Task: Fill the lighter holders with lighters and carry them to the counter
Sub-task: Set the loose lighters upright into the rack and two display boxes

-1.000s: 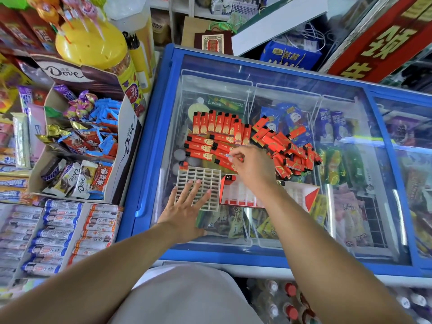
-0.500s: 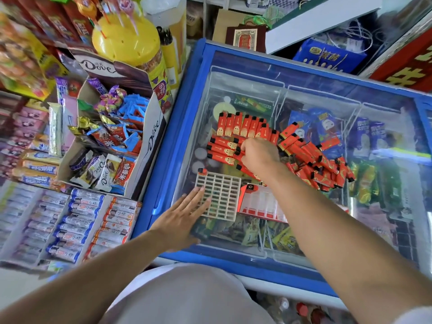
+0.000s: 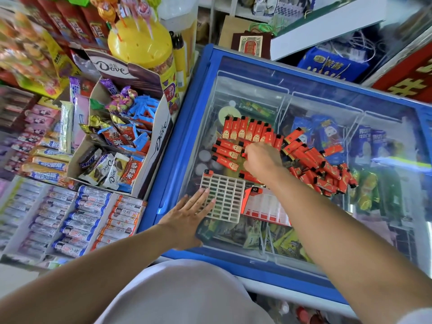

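Glass freezer lid (image 3: 327, 230) serves as table: the white lighter holder (image 3: 222, 199) is steadied by the flat, open left hand (image 3: 187, 216) at seven o'clock, while one of the red lighters (image 3: 311, 157) is pinched at twelve o'clock by the right hand (image 3: 263, 160), seemingly for slotting.

The shop is bright, with soft daylight and almost no dark shadows. The glass freezer lid (image 3: 327, 108) shines with pale glare, so the ice creams under it look misty. The snack shelves (image 3: 28, 66) at the left edge are blurry, and straight lines bend near the corners.
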